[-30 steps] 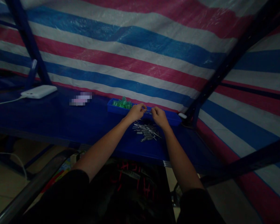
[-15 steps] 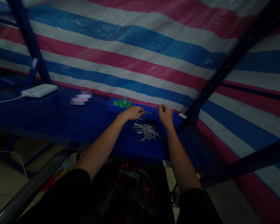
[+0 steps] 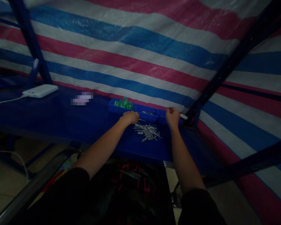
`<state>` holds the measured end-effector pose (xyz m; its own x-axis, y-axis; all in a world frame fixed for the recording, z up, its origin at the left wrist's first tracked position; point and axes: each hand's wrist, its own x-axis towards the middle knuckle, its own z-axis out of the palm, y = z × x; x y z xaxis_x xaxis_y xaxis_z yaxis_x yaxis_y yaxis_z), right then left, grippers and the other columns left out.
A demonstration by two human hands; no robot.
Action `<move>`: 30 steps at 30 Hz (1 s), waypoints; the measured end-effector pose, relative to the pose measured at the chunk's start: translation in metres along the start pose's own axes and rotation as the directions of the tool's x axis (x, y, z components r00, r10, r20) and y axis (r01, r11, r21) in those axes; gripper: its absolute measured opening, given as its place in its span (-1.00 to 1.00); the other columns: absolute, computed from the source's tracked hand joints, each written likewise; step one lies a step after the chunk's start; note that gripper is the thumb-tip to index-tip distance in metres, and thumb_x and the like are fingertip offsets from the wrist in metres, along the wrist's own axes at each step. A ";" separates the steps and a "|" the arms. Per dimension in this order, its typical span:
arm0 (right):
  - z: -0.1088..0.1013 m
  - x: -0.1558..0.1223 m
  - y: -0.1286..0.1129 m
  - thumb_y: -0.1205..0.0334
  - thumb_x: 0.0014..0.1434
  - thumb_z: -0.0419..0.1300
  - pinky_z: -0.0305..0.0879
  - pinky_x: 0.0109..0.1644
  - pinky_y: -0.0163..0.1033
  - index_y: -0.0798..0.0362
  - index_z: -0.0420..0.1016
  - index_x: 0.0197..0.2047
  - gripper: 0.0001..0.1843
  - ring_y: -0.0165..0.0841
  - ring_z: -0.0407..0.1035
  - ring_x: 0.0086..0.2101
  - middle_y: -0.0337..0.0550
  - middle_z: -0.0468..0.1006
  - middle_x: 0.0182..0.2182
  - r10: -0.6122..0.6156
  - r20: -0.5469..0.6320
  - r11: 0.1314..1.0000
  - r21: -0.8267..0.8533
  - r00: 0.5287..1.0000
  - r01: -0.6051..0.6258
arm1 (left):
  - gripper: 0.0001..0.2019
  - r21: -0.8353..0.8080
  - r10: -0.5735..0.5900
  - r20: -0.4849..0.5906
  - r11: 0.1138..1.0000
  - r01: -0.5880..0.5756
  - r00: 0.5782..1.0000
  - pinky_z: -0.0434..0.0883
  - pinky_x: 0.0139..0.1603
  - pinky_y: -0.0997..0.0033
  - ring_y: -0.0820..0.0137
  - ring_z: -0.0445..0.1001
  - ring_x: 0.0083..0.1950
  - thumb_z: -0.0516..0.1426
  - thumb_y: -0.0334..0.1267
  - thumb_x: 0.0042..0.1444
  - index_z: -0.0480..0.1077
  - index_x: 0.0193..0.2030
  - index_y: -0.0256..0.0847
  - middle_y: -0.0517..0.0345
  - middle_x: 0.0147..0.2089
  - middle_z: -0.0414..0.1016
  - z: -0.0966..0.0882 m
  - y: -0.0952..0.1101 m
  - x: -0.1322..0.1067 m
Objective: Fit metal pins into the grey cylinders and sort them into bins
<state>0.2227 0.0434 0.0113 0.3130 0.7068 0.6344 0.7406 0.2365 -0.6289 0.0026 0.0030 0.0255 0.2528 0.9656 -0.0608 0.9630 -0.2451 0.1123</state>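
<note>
My left hand [image 3: 131,117] is closed, its fingertips just in front of the middle blue bin [image 3: 147,118]. A thin metal rod [image 3: 142,120] shows beside those fingertips; whether they grip it I cannot tell. Small metal pieces [image 3: 149,112] lie in that bin. Over the right blue bin [image 3: 162,116], my right hand [image 3: 172,116] has thumb and fingers pinched together; anything between them is too small to make out. Between my forearms, a pile of thin metal rods with thicker cylinder ends [image 3: 148,131] lies on the blue tabletop [image 3: 140,150].
Left of the middle bin, another blue bin [image 3: 118,108] holds green plastic pieces [image 3: 124,103]. A white power bank [image 3: 41,91] with a cable lies at far left, and a blurred patch [image 3: 82,98] nearer. Behind the table hangs a striped sheet [image 3: 131,59]; blue posts [image 3: 224,68] flank it.
My right hand has moved right, from the middle bin to over the right bin. My left hand has drawn back slightly toward me and left, uncovering the middle bin.
</note>
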 end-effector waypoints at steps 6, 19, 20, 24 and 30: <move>0.011 -0.013 -0.016 0.05 0.04 0.00 0.02 -0.47 -0.32 0.10 0.43 -0.37 -0.69 -0.40 0.18 -0.59 -0.28 0.32 -0.66 -0.118 0.159 0.992 0.050 0.980 0.112 | -0.74 0.007 0.010 0.004 1.000 -0.010 1.000 0.37 -0.10 0.25 0.18 0.44 -0.08 0.07 -0.31 -0.05 0.46 -0.20 -0.16 -0.10 -0.05 0.47 0.000 0.003 -0.003; 0.014 -0.035 -0.051 0.08 0.05 0.05 0.05 -0.49 -0.35 0.07 0.44 -0.32 -0.73 -0.44 0.20 -0.60 -0.30 0.34 -0.65 -0.350 0.430 0.936 0.190 0.832 0.296 | -0.77 -0.219 0.180 -0.213 0.949 -0.227 0.960 0.34 -0.19 0.43 0.30 0.47 -0.17 -0.02 -0.37 0.04 0.42 -0.22 -0.23 0.02 -0.20 0.52 -0.002 0.004 0.004; 0.014 -0.035 -0.052 0.08 0.05 0.06 0.06 -0.49 -0.36 0.07 0.44 -0.32 -0.73 -0.44 0.21 -0.59 -0.29 0.35 -0.65 -0.360 0.453 0.933 0.198 0.815 0.302 | -0.76 -0.255 0.180 -0.272 0.934 -0.251 0.945 0.33 -0.19 0.44 0.33 0.46 -0.18 -0.03 -0.37 0.06 0.41 -0.20 -0.24 0.03 -0.21 0.52 -0.002 0.004 0.006; 0.013 -0.034 -0.050 0.11 0.05 0.06 0.07 -0.46 -0.36 0.07 0.44 -0.35 -0.77 -0.44 0.21 -0.57 -0.28 0.37 -0.62 -0.379 0.467 0.926 0.201 0.799 0.321 | -0.77 -0.384 0.120 -0.422 0.874 -0.297 0.898 0.32 -0.21 0.46 0.38 0.45 -0.25 -0.04 -0.38 0.10 0.38 -0.16 -0.29 0.05 -0.30 0.52 -0.001 0.005 0.012; 0.014 -0.033 -0.050 0.08 0.09 0.00 0.06 -0.44 -0.35 0.08 0.38 -0.43 -0.73 -0.44 0.19 -0.55 -0.28 0.35 -0.62 -0.396 0.438 0.918 0.213 0.807 0.334 | -0.77 -0.545 0.013 -0.451 0.788 -0.287 0.892 0.33 -0.30 0.47 0.43 0.45 -0.33 -0.07 -0.33 0.16 0.31 -0.11 -0.29 0.08 -0.35 0.51 0.001 0.006 0.015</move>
<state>0.1676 0.0177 0.0158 -0.3005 0.7690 0.5642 0.6580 0.5954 -0.4611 0.0121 0.0162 0.0245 0.1962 0.8977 0.3946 0.6350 -0.4229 0.6465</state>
